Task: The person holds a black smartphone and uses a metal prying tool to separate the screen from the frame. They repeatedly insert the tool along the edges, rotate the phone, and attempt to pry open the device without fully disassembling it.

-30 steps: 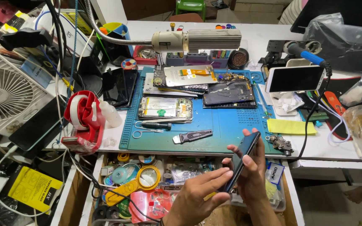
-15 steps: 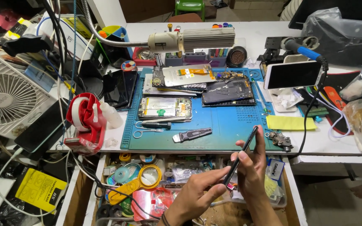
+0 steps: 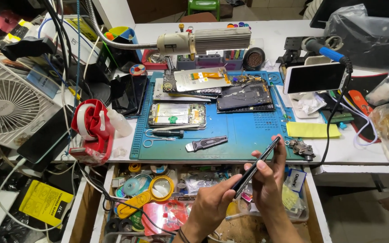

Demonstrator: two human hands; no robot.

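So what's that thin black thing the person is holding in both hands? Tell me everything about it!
It looks like a slim black phone, seen almost edge-on, so it appears as a thin dark bar with a glossy side. It tilts diagonally, upper end toward the blue work mat, lower end over the open drawer. The left hand pinches its lower end, and the right hand wraps its upper half with fingers along the edge. Its screen face cannot be seen from here.
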